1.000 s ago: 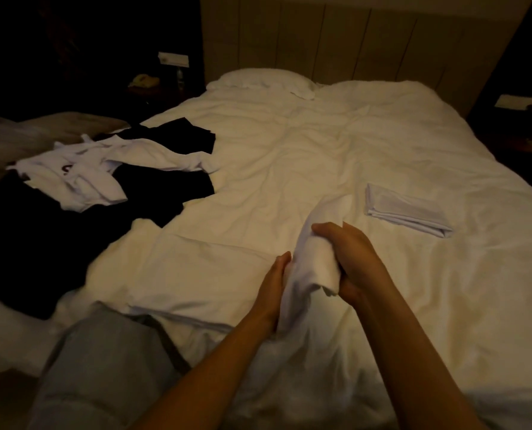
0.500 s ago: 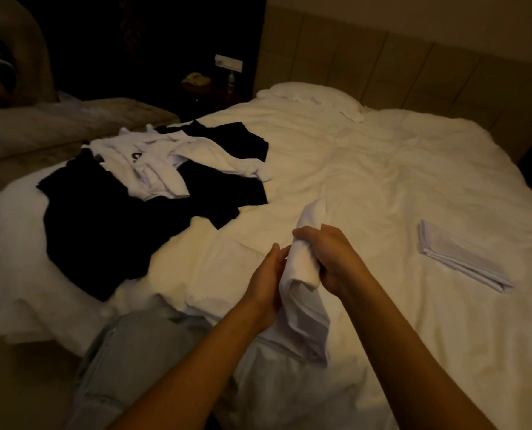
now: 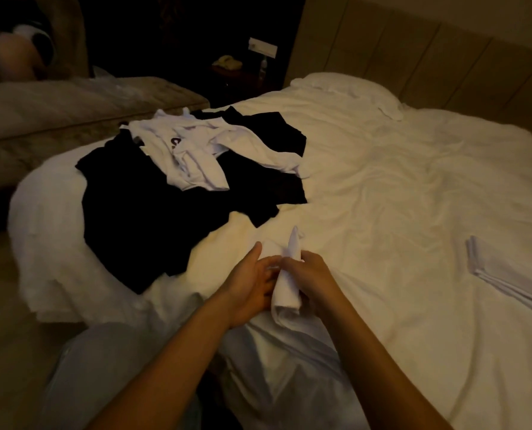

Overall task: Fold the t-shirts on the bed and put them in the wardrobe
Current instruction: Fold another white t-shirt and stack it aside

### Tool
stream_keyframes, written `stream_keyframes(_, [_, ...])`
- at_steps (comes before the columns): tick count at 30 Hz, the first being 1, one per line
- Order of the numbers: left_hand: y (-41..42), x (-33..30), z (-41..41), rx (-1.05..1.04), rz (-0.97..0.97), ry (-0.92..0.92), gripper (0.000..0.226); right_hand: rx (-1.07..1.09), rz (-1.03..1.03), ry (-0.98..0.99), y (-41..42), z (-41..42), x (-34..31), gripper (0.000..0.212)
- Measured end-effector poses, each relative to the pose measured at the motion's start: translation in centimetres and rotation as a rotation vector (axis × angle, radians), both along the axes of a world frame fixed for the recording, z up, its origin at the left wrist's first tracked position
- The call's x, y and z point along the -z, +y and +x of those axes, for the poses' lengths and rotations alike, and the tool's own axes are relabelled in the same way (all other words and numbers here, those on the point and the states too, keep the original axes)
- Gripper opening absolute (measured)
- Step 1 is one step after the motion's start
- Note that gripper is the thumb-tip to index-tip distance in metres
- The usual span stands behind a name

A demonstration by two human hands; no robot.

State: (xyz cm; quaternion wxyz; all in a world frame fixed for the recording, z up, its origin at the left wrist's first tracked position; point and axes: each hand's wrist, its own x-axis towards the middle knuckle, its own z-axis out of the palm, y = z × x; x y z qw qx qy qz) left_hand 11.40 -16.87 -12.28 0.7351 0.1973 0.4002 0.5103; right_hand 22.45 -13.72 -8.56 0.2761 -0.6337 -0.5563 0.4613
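A white t-shirt point(image 3: 288, 274), bunched into a narrow upright roll, sits between both hands above the near edge of the bed point(image 3: 398, 187). The right hand point(image 3: 312, 279) has its fingers curled round the roll; the left hand point(image 3: 252, 282) lies against its other side with fingers mostly straight, thumb raised. Farther left on the bed, a crumpled white t-shirt point(image 3: 196, 153) rests on spread black t-shirts point(image 3: 153, 212); it carries a dark print, partly hidden and not readable. A folded white t-shirt point(image 3: 503, 274) lies well apart to the right. A pillow point(image 3: 348, 88) sits by the headboard point(image 3: 413, 57).
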Motion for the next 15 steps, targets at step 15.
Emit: stream_keyframes(15, [0.3,0.5,-1.3,-0.017,0.247,1.343,0.043,-0.082,0.436,-0.536,-0.1,5.7,1.0,0.038])
